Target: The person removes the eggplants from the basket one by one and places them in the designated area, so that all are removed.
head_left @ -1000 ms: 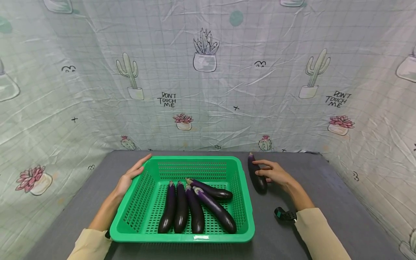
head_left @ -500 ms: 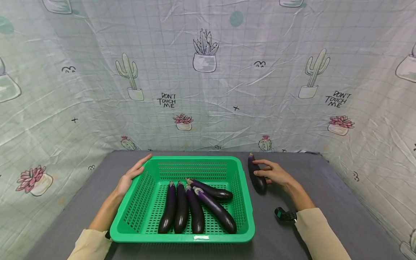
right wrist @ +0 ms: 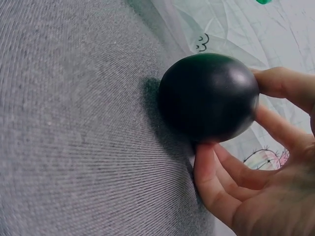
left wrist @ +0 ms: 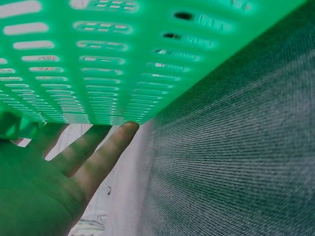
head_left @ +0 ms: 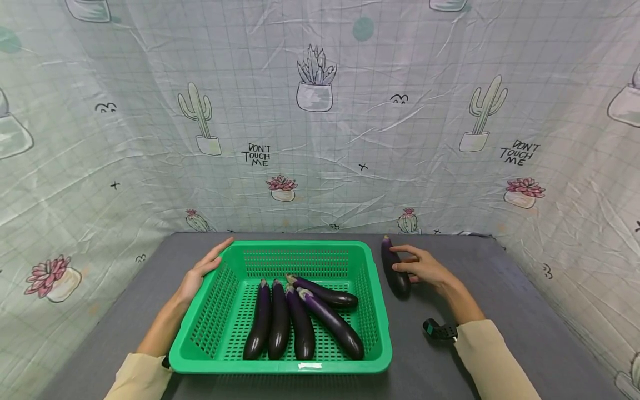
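Five eggplants (head_left: pixel 280 325) are already in the green basket (head_left: pixel 240 366), lower centre of the frame; fingers spread, the left hand (head_left: pixel 194 279) touches its left side. The sixth eggplant (head_left: pixel 399 284) is left outside, on the table (head_left: pixel 480 272) right of centre, pinched by the right hand (head_left: pixel 425 269).

Printed sheet (head_left: pixel 430 183) reads "DON'T TOUCH ME" twice: left lettering (head_left: pixel 256 154), right lettering (head_left: pixel 521 152). Both black capitals, three stacked lines. Small cross marks (head_left: pixel 363 166) too.
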Tool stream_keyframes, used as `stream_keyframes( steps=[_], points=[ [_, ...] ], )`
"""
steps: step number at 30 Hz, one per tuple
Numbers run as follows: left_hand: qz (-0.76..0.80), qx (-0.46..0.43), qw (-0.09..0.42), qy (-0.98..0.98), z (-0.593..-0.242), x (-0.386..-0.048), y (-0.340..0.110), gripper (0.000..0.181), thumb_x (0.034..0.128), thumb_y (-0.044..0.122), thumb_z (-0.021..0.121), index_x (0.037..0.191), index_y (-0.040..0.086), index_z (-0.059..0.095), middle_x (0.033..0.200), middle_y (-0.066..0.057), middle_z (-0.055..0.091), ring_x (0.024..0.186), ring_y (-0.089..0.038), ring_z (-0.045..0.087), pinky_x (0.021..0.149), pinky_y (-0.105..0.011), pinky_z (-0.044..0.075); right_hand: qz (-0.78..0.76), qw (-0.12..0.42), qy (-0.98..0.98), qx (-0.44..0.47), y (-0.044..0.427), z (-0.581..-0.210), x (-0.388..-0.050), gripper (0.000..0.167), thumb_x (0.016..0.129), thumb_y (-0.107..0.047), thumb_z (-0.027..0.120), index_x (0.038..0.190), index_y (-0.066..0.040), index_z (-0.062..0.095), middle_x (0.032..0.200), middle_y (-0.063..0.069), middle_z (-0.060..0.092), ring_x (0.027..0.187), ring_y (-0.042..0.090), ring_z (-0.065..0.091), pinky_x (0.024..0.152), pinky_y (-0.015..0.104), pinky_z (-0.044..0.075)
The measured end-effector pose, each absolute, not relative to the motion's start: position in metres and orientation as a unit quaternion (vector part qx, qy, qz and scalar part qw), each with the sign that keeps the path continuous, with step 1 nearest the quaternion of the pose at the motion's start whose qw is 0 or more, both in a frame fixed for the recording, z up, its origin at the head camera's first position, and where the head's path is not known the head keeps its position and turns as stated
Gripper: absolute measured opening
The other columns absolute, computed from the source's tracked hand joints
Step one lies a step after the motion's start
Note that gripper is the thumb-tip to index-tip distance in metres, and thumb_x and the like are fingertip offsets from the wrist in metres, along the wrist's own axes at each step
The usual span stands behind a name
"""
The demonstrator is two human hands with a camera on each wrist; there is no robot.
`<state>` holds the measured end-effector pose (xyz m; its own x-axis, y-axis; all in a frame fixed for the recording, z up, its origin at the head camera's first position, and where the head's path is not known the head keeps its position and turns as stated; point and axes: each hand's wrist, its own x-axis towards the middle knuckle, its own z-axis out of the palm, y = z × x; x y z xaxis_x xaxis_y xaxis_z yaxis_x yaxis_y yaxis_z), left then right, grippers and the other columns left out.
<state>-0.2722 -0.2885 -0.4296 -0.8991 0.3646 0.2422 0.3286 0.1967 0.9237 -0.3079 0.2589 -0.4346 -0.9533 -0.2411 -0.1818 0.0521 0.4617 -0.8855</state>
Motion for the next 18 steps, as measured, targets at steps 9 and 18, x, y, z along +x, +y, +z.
stream_keyframes(
  steps=[9, 18],
  points=[
    [0.597, 0.218, 0.026, 0.772, -0.4291, -0.2723, -0.2890, 0.056, 0.1138, 0.019, 0.027, 0.166, 0.002, 0.016, 0.172, -0.025, -0.001, 0.156, -0.051, -0.007, 0.116, -0.077, 0.001, -0.511, 0.150, 0.844, -0.059, 0.2578, -0.4317, -0.3060, 0.055, 0.101, -0.025, 0.062, 0.154, -0.015, 0.051, 0.143, 0.023, 0.061, 0.126, 0.034, 0.062, 0.098, 0.055, 0.054],
    [0.595, 0.216, 0.029, 0.774, -0.4282, -0.2716, -0.2896, 0.056, 0.1142, 0.021, 0.027, 0.166, 0.005, 0.015, 0.173, -0.024, -0.001, 0.156, -0.051, -0.005, 0.116, -0.075, 0.004, -0.507, 0.150, 0.847, -0.050, 0.2599, -0.4306, -0.3052, 0.055, 0.102, -0.025, 0.061, 0.155, -0.015, 0.050, 0.143, 0.022, 0.061, 0.130, 0.036, 0.059, 0.099, 0.058, 0.052]
  ],
)
